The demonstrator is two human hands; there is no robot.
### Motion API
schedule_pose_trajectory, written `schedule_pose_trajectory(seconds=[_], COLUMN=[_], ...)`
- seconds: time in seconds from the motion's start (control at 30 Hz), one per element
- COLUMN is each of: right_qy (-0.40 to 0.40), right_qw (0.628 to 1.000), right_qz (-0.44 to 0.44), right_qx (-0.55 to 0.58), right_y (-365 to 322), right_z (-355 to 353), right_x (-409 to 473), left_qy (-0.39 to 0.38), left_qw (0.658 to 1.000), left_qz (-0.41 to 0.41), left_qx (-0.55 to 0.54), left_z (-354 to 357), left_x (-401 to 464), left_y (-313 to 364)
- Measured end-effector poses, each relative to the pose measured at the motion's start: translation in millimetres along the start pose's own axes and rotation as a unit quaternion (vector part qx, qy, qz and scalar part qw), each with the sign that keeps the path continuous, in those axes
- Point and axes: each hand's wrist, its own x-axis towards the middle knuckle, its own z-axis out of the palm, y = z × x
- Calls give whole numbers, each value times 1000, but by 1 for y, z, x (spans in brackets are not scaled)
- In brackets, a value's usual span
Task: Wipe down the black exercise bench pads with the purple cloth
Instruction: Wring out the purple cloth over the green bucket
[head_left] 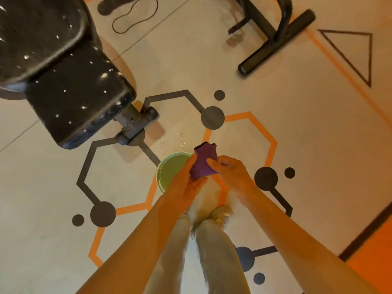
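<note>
The purple cloth (203,163) is bunched between both hands, held over the floor in front of my legs. My left hand (184,183) grips its lower left side and my right hand (230,171) pinches its right side. The black exercise bench seat pad (78,96) lies at the upper left, speckled with white drops, and the larger back pad (38,32) sits beyond it. Both hands are well to the right of and below the pads, not touching them.
A green bucket (169,166) stands on the floor just left of the cloth, partly behind my left hand. The bench's metal foot (135,126) juts out beside it. A black equipment frame (275,37) stands at the upper right. A dark band loop (135,15) lies on the floor at the top.
</note>
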Motion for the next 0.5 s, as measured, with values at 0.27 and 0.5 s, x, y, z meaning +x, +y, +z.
schedule_pose_trajectory(seconds=[0.27, 0.5], right_qy=[77, -33], right_qw=[943, 836], right_qz=[-205, -305], right_qx=[-250, -454], right_y=[-94, -159], right_z=[-25, -44], right_x=[-102, -142], left_qy=[48, 24], left_qw=[949, 864], left_qz=[94, 178], left_qx=[295, 470], left_z=[39, 75], left_x=[-116, -199], left_y=[45, 77])
